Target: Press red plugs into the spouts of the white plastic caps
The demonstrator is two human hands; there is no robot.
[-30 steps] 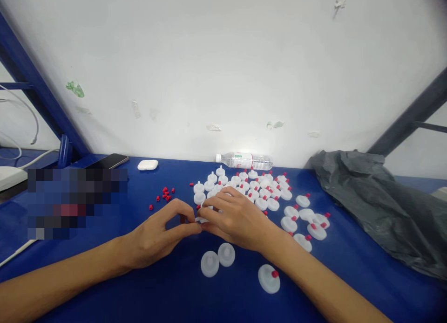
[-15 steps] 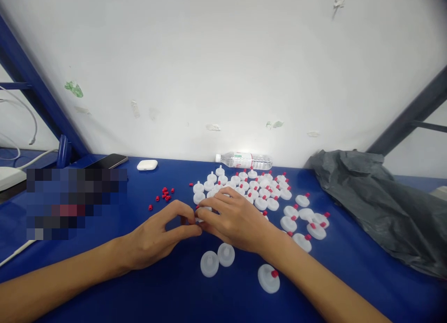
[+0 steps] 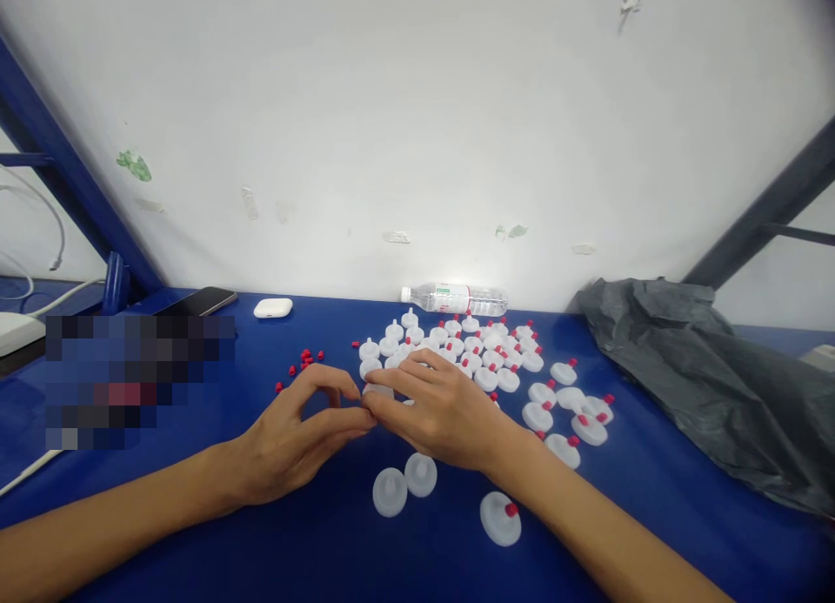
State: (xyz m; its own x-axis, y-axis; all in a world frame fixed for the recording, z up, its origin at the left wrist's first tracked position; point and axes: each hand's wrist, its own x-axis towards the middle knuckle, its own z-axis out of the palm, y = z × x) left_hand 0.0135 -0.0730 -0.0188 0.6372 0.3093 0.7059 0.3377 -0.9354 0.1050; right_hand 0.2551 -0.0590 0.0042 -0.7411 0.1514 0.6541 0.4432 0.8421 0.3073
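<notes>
My left hand [image 3: 303, 433] is closed in a pinch, its thumb and index fingertips meeting my right fingertips. What lies inside that pinch is hidden. My right hand [image 3: 434, 407] has its fingers curled around a white plastic disc with a spout [image 3: 378, 392], mostly covered by the fingers. Two uncapped translucent discs [image 3: 390, 492] lie just below the hands, and a red-capped disc [image 3: 501, 519] sits near my right forearm. Small loose red caps [image 3: 306, 357] are scattered beyond my left hand. Behind my right hand stand several white discs [image 3: 486, 378], many wearing red caps on their spouts.
A clear plastic bottle [image 3: 455, 298] lies along the wall. A white earphone case [image 3: 272, 308] and a dark phone [image 3: 202, 302] are at the back left. A dark plastic bag [image 3: 678, 368] covers the right side of the blue table [image 3: 274, 559].
My left fingers have shifted slightly at the meeting point, and more of the white disc shows between the hands. The red spot seen there earlier is out of sight. Other things stay put.
</notes>
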